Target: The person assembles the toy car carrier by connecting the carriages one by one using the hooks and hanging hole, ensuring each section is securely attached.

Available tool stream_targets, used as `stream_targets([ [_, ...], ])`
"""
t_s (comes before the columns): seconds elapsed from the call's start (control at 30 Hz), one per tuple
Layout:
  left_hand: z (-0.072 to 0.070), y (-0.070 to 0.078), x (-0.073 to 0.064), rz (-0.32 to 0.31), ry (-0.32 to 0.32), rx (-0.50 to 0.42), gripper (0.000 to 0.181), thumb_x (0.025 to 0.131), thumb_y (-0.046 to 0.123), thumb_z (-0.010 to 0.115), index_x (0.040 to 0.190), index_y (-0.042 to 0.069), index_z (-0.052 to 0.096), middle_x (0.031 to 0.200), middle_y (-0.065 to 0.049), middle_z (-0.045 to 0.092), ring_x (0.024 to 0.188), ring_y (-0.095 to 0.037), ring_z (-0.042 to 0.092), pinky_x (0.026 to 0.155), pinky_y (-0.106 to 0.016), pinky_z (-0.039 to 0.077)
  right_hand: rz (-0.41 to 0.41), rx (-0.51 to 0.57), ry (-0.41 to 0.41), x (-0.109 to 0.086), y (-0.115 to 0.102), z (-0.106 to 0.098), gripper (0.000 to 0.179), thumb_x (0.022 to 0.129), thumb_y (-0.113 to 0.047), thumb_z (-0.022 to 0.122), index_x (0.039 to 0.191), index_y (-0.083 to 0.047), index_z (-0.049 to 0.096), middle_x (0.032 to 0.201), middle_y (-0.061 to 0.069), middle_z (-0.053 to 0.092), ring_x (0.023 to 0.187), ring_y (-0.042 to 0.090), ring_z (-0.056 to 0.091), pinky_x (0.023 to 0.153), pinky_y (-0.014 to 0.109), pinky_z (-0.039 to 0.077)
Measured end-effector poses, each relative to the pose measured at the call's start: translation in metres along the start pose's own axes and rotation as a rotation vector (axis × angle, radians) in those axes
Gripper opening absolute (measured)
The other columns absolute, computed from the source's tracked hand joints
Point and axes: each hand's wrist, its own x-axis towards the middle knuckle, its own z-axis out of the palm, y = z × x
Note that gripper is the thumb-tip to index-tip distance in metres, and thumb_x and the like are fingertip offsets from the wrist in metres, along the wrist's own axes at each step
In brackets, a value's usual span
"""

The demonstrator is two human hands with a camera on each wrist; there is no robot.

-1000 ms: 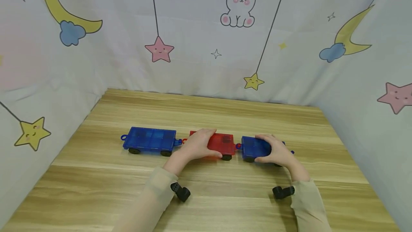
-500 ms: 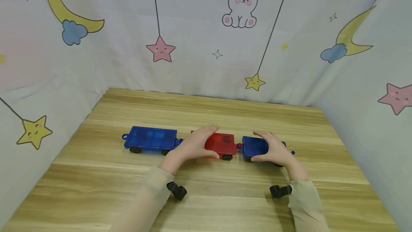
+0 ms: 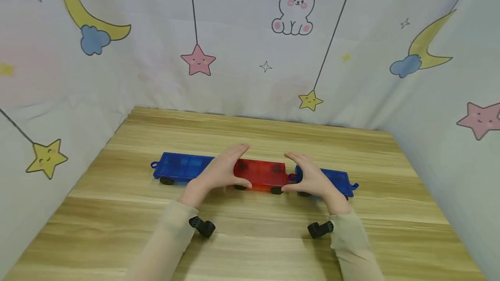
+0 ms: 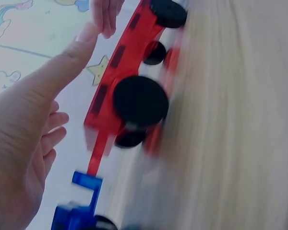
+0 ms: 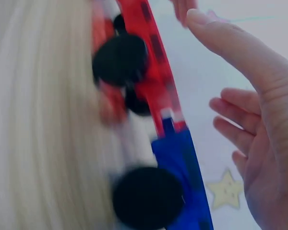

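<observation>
Three translucent toy train cars on black wheels stand in a row on the table: a blue car (image 3: 181, 166) at left, a red car (image 3: 265, 174) in the middle, another blue car (image 3: 339, 181) at right. Ring-and-hook couplings join them. My left hand (image 3: 216, 172) hovers with spread thumb and fingers over the left coupling, hiding it in the head view. Over the near end of the right blue car, my right hand (image 3: 312, 179) is spread likewise. Both wrist views show gaps between the hands and the red car (image 4: 117, 67). Neither hand holds anything.
The wood-grain table (image 3: 250, 246) extends around the train on all sides. White cloth (image 3: 242, 90) printed with stars, moons and a rabbit hangs behind and at both sides. A small black camera (image 3: 203, 227) sits on each wrist.
Both hands have moved to the left, the right one further, and risen off the cars. More of the red car and of the right blue car's far end now shows. The train stays put.
</observation>
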Motion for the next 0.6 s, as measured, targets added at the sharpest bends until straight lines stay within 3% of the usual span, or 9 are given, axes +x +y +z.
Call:
stream_targets([
  [0.33, -0.021, -0.027, -0.02, -0.092, 0.037, 0.081, 0.117, 0.068, 0.055, 0.084, 0.155, 0.005, 0.024, 0.159, -0.015, 0.029, 0.147, -0.035, 0.028, 0.116, -0.054, 0.029, -0.043, 0.011, -0.054, 0.025, -0.023, 0.027, 0.092, 0.074, -0.035, 0.085, 0.148, -0.002, 0.04, 0.15, 0.018, 0.043, 0.141, 0.039, 0.035, 0.112, 0.059, 0.032],
  [0.6, -0.035, -0.048, -0.038, -0.135, 0.021, 0.073, 0.112, 0.067, 0.05, 0.087, 0.152, 0.001, 0.032, 0.155, -0.02, 0.035, 0.143, -0.039, 0.032, 0.114, -0.057, 0.031, -0.037, -0.016, -0.092, 0.039, -0.038, 0.043, 0.091, 0.076, -0.033, 0.084, 0.148, -0.002, 0.04, 0.15, 0.018, 0.043, 0.14, 0.037, 0.038, 0.113, 0.055, 0.035],
])
